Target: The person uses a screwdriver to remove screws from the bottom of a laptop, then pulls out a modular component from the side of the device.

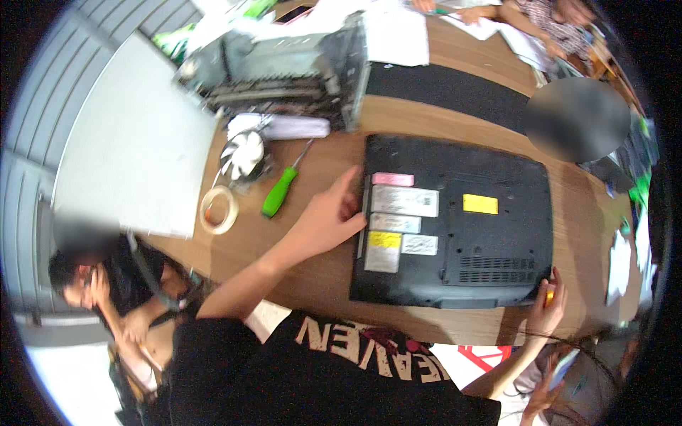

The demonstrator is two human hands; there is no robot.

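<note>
Two hands on upturned laptop (pixel 455 227)

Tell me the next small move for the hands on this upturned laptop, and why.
Probably bring the right hand with its small yellow tool to a screw on the laptop's underside. The left hand already presses its left edge by the stickers, steadying it, and the base panel looks closed.

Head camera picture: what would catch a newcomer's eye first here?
A black laptop lies upside down in the middle of the wooden table, stickers on its underside. The left hand touches its left edge, and the right hand is at its lower right corner. A green-handled screwdriver, a tape roll and a white fan lie further left.
</note>
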